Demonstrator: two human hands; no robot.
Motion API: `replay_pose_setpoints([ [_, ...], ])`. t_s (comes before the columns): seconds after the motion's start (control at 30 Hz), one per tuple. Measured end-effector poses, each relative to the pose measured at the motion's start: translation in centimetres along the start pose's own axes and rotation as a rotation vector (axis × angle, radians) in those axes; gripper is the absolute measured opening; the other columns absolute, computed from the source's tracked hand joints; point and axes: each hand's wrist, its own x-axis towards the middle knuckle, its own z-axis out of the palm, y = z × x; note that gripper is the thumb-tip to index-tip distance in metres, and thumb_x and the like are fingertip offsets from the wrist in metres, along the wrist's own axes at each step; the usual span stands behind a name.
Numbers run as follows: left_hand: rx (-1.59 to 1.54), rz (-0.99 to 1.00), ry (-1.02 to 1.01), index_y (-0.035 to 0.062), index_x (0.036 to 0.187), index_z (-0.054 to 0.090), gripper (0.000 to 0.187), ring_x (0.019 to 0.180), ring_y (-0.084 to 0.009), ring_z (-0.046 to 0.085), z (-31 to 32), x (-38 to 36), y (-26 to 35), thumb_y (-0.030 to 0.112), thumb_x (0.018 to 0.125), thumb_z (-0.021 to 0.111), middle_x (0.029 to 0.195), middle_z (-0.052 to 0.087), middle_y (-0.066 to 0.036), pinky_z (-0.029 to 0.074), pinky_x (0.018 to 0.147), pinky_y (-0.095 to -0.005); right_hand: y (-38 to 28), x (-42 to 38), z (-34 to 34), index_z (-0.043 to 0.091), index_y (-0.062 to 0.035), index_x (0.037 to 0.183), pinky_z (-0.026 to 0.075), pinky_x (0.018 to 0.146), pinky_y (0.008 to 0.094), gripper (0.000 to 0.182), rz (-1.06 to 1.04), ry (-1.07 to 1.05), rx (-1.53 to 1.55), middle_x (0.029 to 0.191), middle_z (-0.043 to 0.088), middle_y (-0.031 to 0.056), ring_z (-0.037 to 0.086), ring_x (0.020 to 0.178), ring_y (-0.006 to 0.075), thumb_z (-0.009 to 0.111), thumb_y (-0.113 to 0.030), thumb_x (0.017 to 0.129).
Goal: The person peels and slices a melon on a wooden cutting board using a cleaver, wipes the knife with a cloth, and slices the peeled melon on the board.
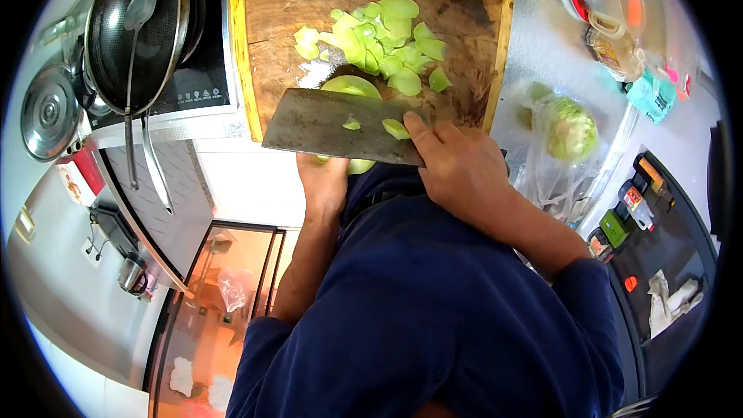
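My right hand (460, 156) is wrapped round the handle of a broad cleaver (313, 120), its thumb lying on the blade. The blade spans across a round, pale green vegetable (350, 86) near the front edge of the wooden cutting board (290, 0). Below the blade, my left hand (323, 178) grips that vegetable from the near side; most of its fingers are hidden under the cleaver. Two small green bits cling to the blade. Beyond it lies a loose heap of thin green peelings (379, 40).
Left of the board, a wok (139, 39) with a ladle (142, 8) rests on the stove. To the right, another round green vegetable (571, 130) sits in a clear plastic bag (551, 182). Bottles and packets (615, 31) crowd the far right counter.
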Motion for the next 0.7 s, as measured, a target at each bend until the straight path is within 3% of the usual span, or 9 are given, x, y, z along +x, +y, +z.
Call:
replay_pose_setpoints([
  [0.1, 0.048, -0.005, -0.034, -0.0043, 0.132, 0.058, 0.053, 0.113, -0.0219, 0.061, 1.0, -0.6, 0.9, 0.005, 0.084, 0.078, 0.125, 0.065, -0.013, 0.048, 0.103, -0.0366, -0.3, 0.4, 0.2, 0.064, 0.0031, 0.124, 0.056, 0.058, 0.0446, 0.039, 0.041, -0.018, -0.019, 0.079, 0.067, 0.0156, 0.069, 0.064, 0.0337, 0.058, -0.013, 0.088],
  [0.17, 0.071, 0.215, 0.043, -0.0024, 0.136, 0.052, 0.059, 0.11, -0.0208, 0.061, 2.2, -0.9, 1.4, 0.003, 0.083, 0.078, 0.124, 0.063, -0.01, 0.048, 0.102, -0.0356, -0.4, 1.4, 1.4, 0.064, 0.0032, 0.121, 0.056, 0.059, 0.0459, 0.037, 0.07, -0.017, -0.03, 0.081, 0.068, 0.0169, 0.07, 0.066, 0.0352, 0.059, -0.013, 0.088],
  [0.23, -0.079, 0.038, -0.035, -0.0006, 0.147, 0.04, 0.075, 0.117, -0.0226, 0.057, 2.0, -1.3, 2.4, 0.003, 0.082, 0.076, 0.13, 0.057, -0.014, 0.048, 0.104, -0.0365, 0.4, 3.5, 3.2, 0.066, -0.0017, 0.124, 0.055, 0.063, 0.0494, 0.046, 0.133, -0.068, -0.033, 0.085, 0.068, 0.0207, 0.069, 0.072, 0.0374, 0.067, -0.011, 0.079],
  [0.37, 0.084, 0.195, -0.107, 0.0, 0.154, 0.033, 0.088, 0.124, -0.0245, 0.055, 0.5, -1.0, 0.2, 0.006, 0.079, 0.078, 0.136, 0.053, -0.016, 0.047, 0.108, -0.0374, 2.5, 5.3, 3.5, 0.066, -0.0027, 0.122, 0.055, 0.067, 0.0507, 0.042, 0.176, -0.247, -0.037, 0.09, 0.07, 0.0223, 0.07, 0.079, 0.038, 0.065, -0.011, 0.08],
  [0.47, -0.047, 0.23, -0.127, -0.0001, 0.155, 0.031, 0.091, 0.126, -0.0254, 0.053, -0.4, -1.1, -0.5, 0.007, 0.078, 0.079, 0.139, 0.051, -0.017, 0.045, 0.109, -0.0389, 2.9, 2.8, 2.4, 0.066, -0.0045, 0.124, 0.055, 0.071, 0.0511, 0.044, 0.132, -0.227, 0.084, 0.096, 0.071, 0.0217, 0.07, 0.085, 0.0378, 0.065, -0.011, 0.08],
  [0.53, -0.025, 0.236, -0.126, -0.0002, 0.155, 0.031, 0.091, 0.125, -0.0251, 0.053, -0.8, -0.7, -0.8, 0.009, 0.079, 0.079, 0.139, 0.051, -0.017, 0.046, 0.109, -0.0387, 2.5, 1.4, 2.6, 0.07, -0.0087, 0.118, 0.057, 0.069, 0.0485, 0.036, 0.109, 0.031, 0.157, 0.092, 0.071, 0.0185, 0.071, 0.079, 0.0363, 0.066, -0.018, 0.083],
  [0.6, 0.041, 0.207, -0.124, 0.0, 0.155, 0.03, 0.091, 0.122, -0.0247, 0.054, -1.1, -1.1, -0.6, 0.013, 0.08, 0.08, 0.137, 0.053, -0.017, 0.047, 0.105, -0.0381, 1.7, 0.3, 2.3, 0.069, -0.0086, 0.121, 0.056, 0.068, 0.047, 0.04, 0.094, 0.021, 0.118, 0.088, 0.069, 0.016, 0.07, 0.077, 0.0348, 0.068, -0.017, 0.082],
  [0.67, 0.065, 0.221, -0.134, -0.001, 0.144, 0.047, 0.074, 0.114, -0.024, 0.059, -1.5, -1.1, -1.3, 0.012, 0.079, 0.08, 0.126, 0.061, -0.015, 0.049, 0.101, -0.0379, 0.9, -0.5, 1.8, 0.069, -0.0084, 0.124, 0.056, 0.066, 0.0454, 0.044, 0.08, 0.031, 0.073, 0.085, 0.067, 0.0135, 0.069, 0.074, 0.0332, 0.069, -0.015, 0.08],
  [0.7, 0.141, 0.266, -0.169, -0.0013, 0.138, 0.055, 0.065, 0.11, -0.0235, 0.062, -1.8, -0.9, -1.4, 0.012, 0.079, 0.08, 0.121, 0.065, -0.014, 0.051, 0.099, -0.0375, 0.5, -0.9, 1.7, 0.067, -0.0085, 0.129, 0.054, 0.065, 0.0442, 0.056, 0.024, 0.033, 0.02, 0.084, 0.064, 0.0115, 0.067, 0.073, 0.0323, 0.073, -0.011, 0.074],
])
